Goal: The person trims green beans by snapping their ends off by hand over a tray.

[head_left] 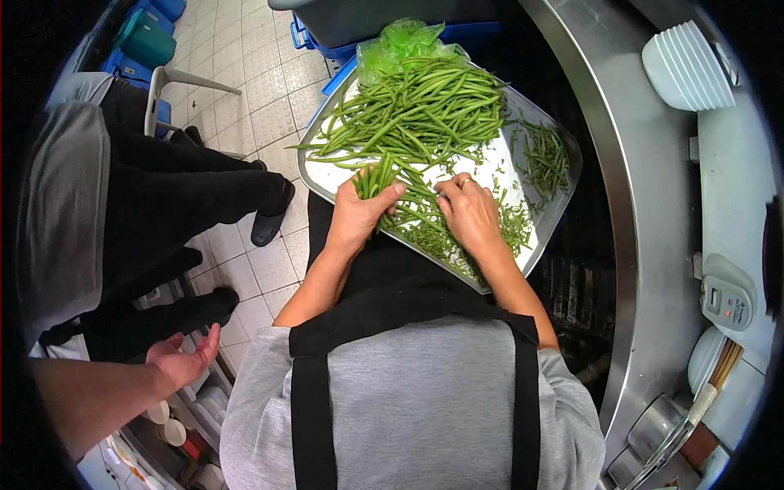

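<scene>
My left hand (362, 214) is closed round a bunch of green beans (376, 181), its thumb pressed across them. My right hand (472, 214), with a ring on one finger, bends its fingers at the ends of beans beside the bunch; what its fingertips hold is hidden. Both hands are over the near part of a metal tray (532, 260). A large heap of long green beans (416, 106) fills the far part of the tray. Short cut-off bean ends (433, 237) lie under and around my hands, and a darker pile of trimmings (545, 159) sits at the right.
A green plastic bag (406, 45) lies at the tray's far edge. On the right runs a steel counter (665, 229) with stacked white bowls (686, 65), a rice cooker (727, 302) and a pot (657, 429). Another person's hand (184, 359) reaches in from the left, near a chair (163, 86).
</scene>
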`<act>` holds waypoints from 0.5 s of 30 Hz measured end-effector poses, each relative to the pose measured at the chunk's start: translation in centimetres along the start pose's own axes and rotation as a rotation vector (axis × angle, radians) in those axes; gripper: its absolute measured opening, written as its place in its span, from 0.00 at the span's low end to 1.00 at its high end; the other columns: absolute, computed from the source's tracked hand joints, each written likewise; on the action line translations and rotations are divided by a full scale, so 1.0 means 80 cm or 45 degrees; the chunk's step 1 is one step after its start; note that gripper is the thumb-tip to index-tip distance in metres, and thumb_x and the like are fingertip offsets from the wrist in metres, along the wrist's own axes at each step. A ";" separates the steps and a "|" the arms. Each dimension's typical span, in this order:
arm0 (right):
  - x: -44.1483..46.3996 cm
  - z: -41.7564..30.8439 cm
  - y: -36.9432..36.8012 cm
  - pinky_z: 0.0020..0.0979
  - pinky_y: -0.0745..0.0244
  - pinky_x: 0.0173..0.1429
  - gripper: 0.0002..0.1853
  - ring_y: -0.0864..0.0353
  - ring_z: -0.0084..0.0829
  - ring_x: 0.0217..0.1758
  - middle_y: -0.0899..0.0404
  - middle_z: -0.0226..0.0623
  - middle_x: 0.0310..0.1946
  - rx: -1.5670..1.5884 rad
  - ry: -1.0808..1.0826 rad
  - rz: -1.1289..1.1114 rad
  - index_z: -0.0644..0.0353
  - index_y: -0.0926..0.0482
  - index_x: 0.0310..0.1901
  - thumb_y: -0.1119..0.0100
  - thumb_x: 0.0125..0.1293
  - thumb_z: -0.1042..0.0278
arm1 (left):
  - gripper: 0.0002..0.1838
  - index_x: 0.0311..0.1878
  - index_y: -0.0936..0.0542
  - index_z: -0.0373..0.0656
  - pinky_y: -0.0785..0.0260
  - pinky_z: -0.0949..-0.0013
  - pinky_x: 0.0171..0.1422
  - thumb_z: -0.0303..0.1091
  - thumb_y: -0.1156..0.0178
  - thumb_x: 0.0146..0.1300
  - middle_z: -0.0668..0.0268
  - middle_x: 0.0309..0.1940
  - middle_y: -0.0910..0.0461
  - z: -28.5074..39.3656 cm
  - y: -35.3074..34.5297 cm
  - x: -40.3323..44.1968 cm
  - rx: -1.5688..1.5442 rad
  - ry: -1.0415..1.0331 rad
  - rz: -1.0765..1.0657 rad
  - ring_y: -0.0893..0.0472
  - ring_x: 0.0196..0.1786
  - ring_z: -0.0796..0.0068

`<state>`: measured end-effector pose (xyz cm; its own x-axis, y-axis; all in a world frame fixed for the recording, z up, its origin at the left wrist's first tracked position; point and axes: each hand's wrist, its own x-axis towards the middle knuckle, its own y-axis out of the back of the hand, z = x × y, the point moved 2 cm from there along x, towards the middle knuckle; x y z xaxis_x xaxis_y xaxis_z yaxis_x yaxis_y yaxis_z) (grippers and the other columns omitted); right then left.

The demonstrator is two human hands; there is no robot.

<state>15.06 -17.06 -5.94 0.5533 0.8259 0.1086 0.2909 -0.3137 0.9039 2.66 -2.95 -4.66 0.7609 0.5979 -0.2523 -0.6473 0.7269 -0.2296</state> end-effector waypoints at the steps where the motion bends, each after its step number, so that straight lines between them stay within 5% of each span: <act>1: 0.000 0.001 -0.001 0.40 0.29 0.44 0.06 0.22 0.40 0.37 0.23 0.37 0.33 0.012 0.014 -0.028 0.56 0.19 0.37 0.38 0.58 0.69 | 0.06 0.35 0.22 0.39 0.36 0.79 0.30 0.29 0.35 0.59 0.73 0.23 0.25 -0.003 0.001 0.001 0.014 -0.027 -0.005 0.29 0.25 0.86; 7: -0.009 -0.008 0.027 0.37 0.31 0.44 0.04 0.23 0.40 0.35 0.23 0.35 0.33 0.189 0.107 -0.031 0.58 0.20 0.34 0.38 0.56 0.70 | 0.10 0.41 0.19 0.36 0.31 0.74 0.36 0.28 0.34 0.57 0.71 0.26 0.22 0.003 0.000 0.000 0.344 -0.013 -0.033 0.24 0.28 0.80; 10: -0.013 -0.017 0.051 0.36 0.31 0.43 0.04 0.24 0.39 0.34 0.23 0.35 0.32 0.242 0.148 0.019 0.58 0.21 0.32 0.39 0.55 0.71 | 0.13 0.43 0.18 0.37 0.29 0.69 0.40 0.29 0.33 0.55 0.64 0.29 0.20 0.003 -0.010 0.000 0.589 -0.318 -0.170 0.21 0.32 0.73; 15: -0.013 -0.020 0.062 0.32 0.31 0.39 0.03 0.25 0.36 0.30 0.23 0.36 0.30 0.284 0.223 0.133 0.60 0.22 0.31 0.41 0.54 0.75 | 0.13 0.40 0.18 0.36 0.30 0.67 0.42 0.30 0.31 0.52 0.58 0.31 0.20 0.010 -0.021 -0.005 0.850 -0.307 -0.342 0.21 0.34 0.66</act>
<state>14.67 -18.72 -0.90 0.4520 0.8458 0.2834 0.4143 -0.4804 0.7730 3.45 -4.16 -3.38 0.9270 0.3731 -0.0378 -0.3314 0.8621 0.3833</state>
